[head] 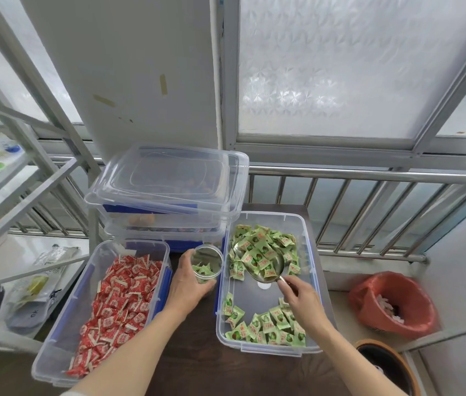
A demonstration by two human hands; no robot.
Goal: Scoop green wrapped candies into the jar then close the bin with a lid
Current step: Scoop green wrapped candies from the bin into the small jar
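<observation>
At frame centre, the left hand [189,284] grips the jar [207,264] beside the bin [310,252], shortening the loaded scoop's [257,261] trip; the right hand [301,298] pinches its handle.

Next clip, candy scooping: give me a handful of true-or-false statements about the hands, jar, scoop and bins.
1. The left hand holds the clear jar. True.
2. The jar is empty. False: a few green candies lie in it.
3. The right hand grips the metal scoop by its handle. True.
4. The scoop sits in the bin of red candies. False: it is in the green candy bin, loaded with green candies.
5. The green candy bin has its lid on. False: it is open.
</observation>
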